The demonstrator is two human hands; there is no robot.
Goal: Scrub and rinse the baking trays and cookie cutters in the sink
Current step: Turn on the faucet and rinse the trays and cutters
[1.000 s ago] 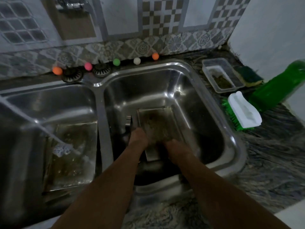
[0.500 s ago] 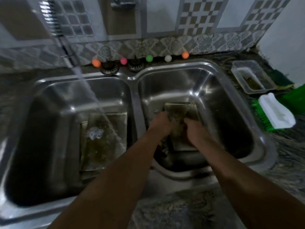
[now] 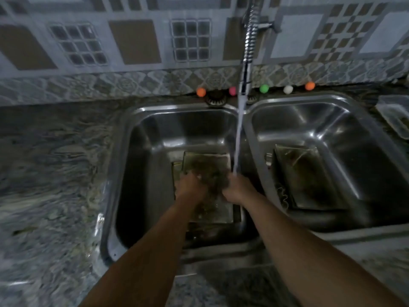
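A dirty baking tray [image 3: 207,165] is tilted in the left basin [image 3: 150,151], above a second tray whose edge [image 3: 175,171] shows beneath it. My left hand [image 3: 190,188] grips its left side and my right hand [image 3: 238,190] grips its right side; motion blur and grime hide the fingertips. Water [image 3: 238,138] runs from the faucet [image 3: 247,52] and lands by my right hand. Another soiled tray [image 3: 307,176] lies in the right basin [image 3: 365,138], with a wavy-edged cookie cutter [image 3: 281,194] beside its near left corner.
Small coloured balls [image 3: 263,88] line the sink's back ledge under the tiled wall. A clear plastic container [image 3: 396,116] stands on the counter at the far right. Marbled countertop [image 3: 51,173] stretches left of the sink.
Both hands moved from the right basin to the left basin, holding a tray under the running water. The view swung left, so the brush and green bottle are out of frame.
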